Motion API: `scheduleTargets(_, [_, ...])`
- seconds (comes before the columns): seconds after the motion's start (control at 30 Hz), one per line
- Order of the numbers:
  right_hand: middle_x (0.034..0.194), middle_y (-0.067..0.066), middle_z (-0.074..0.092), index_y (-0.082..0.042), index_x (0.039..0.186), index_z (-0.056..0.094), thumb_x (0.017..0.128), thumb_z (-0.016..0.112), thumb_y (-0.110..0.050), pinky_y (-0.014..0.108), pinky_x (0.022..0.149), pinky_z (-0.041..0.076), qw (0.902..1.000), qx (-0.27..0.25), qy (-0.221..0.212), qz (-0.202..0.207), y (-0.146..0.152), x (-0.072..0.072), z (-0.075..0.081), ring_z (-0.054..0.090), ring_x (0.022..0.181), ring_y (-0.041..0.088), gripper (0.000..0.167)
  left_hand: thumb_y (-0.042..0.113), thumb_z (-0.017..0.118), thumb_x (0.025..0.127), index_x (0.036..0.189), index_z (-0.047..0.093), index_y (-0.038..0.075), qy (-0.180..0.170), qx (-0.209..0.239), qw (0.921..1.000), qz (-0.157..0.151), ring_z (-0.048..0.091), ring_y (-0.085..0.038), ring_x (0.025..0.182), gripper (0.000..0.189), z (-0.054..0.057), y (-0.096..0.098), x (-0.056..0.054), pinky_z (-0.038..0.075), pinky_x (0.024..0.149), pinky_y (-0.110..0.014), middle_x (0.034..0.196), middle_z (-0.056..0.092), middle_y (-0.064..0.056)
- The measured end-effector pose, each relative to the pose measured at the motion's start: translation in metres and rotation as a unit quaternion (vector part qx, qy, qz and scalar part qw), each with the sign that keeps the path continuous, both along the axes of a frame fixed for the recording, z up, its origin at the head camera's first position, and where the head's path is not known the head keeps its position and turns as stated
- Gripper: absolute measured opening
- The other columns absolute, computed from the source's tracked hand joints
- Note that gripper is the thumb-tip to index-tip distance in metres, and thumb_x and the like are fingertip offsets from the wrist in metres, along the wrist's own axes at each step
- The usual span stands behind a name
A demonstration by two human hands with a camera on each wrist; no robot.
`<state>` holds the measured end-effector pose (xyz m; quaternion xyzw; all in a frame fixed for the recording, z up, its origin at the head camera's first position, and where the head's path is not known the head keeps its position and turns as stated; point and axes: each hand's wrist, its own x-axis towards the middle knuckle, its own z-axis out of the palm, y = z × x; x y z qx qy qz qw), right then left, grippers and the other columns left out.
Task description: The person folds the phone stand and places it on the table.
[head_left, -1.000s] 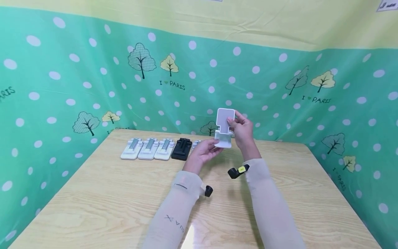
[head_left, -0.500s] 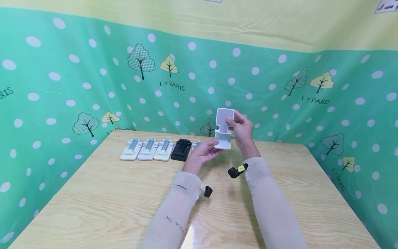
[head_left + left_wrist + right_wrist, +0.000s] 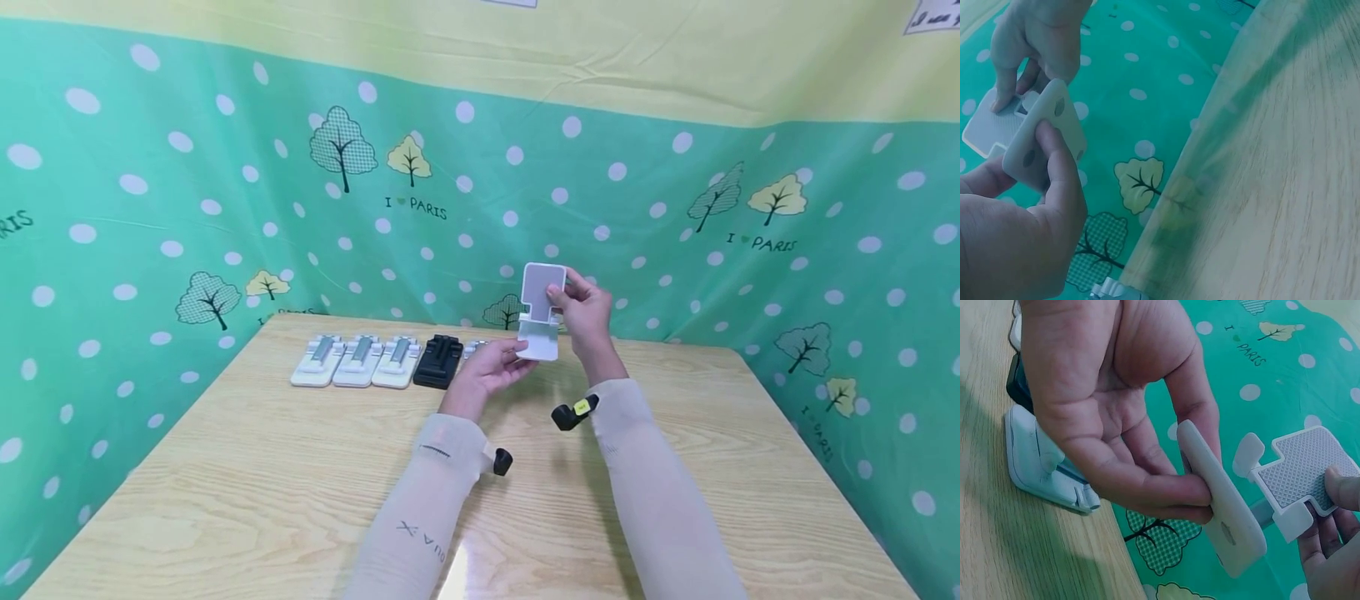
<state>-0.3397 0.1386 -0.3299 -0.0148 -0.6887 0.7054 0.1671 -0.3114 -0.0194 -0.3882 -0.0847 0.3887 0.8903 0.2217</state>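
A white foldable phone stand (image 3: 543, 292) is held up over the back of the table, its grey padded plate (image 3: 1304, 469) unfolded upward from its base (image 3: 1063, 128). My left hand (image 3: 491, 368) pinches the base from below, thumb on one face and fingers on the other. With the thumb on the grey pad and the fingers behind, my right hand (image 3: 587, 317) grips the plate at its right edge. In the right wrist view a short arm joins the base and plate, and two small white lips (image 3: 1249, 455) stick out at the plate's lower end.
To the left, a row of folded phone stands lies on the wooden table (image 3: 300, 483): several white ones (image 3: 318, 361) and a black one (image 3: 438, 361). Another white stand (image 3: 471, 346) is partly hidden behind my left hand. A green dotted cloth (image 3: 480, 208) hangs behind the table.
Hardly anything differs; both hands keep their hold on the phone stand, and its lower part has tipped very slightly to show more of its face.
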Motion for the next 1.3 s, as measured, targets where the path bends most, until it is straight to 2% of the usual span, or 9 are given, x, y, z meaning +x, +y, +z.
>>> scheduleTargets(0.3, [0.115, 0.014, 0.070, -0.018, 0.135, 0.067, 0.092, 0.076, -0.010, 0.031, 0.089, 0.060, 0.9997, 0.019, 0.006, -0.014, -0.001, 0.000, 0.000, 0.069, 0.104, 0.024, 0.044, -0.008, 0.058, 0.096, 0.142, 0.045, -0.010, -0.005, 0.002, 1.0000, -0.003, 0.052, -0.038, 0.132, 0.048, 0.001, -0.001, -0.001, 0.050, 0.109, -0.039, 0.139, 0.052, -0.029])
scheduleTargets(0.6, [0.113, 0.016, 0.068, -0.011, 0.138, 0.064, 0.093, 0.075, -0.014, 0.032, 0.090, 0.060, 0.9958, 0.073, 0.052, -0.020, 0.000, 0.000, -0.001, 0.067, 0.103, 0.024, 0.046, -0.009, 0.056, 0.097, 0.143, 0.044, -0.012, 0.004, 0.000, 0.9999, -0.011, 0.049, -0.038, 0.136, 0.048, 0.004, -0.002, 0.001, 0.047, 0.112, -0.040, 0.145, 0.049, -0.029])
scheduleTargets(0.87, [0.117, 0.017, 0.067, -0.010, 0.139, 0.062, 0.094, 0.075, -0.016, 0.033, 0.090, 0.060, 0.9927, 0.097, 0.067, -0.024, 0.003, -0.001, -0.005, 0.067, 0.107, 0.027, 0.048, -0.008, 0.056, 0.097, 0.142, 0.045, -0.012, 0.001, -0.008, 0.9999, -0.013, 0.050, -0.038, 0.135, 0.046, 0.006, -0.001, 0.002, 0.048, 0.110, -0.039, 0.144, 0.050, -0.029])
scheduleTargets(1.07, [0.116, 0.018, 0.069, -0.007, 0.139, 0.062, 0.093, 0.075, -0.017, 0.030, 0.091, 0.059, 0.9886, 0.106, 0.104, -0.026, 0.005, -0.003, -0.010, 0.068, 0.104, 0.026, 0.049, -0.008, 0.058, 0.096, 0.142, 0.046, -0.012, 0.000, -0.007, 0.9999, -0.009, 0.052, -0.039, 0.134, 0.047, 0.009, -0.002, 0.002, 0.051, 0.107, -0.038, 0.143, 0.052, -0.029])
scheduleTargets(1.3, [0.111, 0.017, 0.070, -0.005, 0.136, 0.064, 0.092, 0.076, -0.019, 0.029, 0.086, 0.061, 0.9821, 0.123, 0.138, -0.034, 0.006, -0.005, -0.014, 0.067, 0.096, 0.023, 0.047, -0.009, 0.058, 0.096, 0.142, 0.046, -0.011, -0.005, -0.006, 0.9999, -0.007, 0.051, -0.039, 0.135, 0.047, 0.010, -0.002, 0.003, 0.051, 0.107, -0.039, 0.144, 0.051, -0.029])
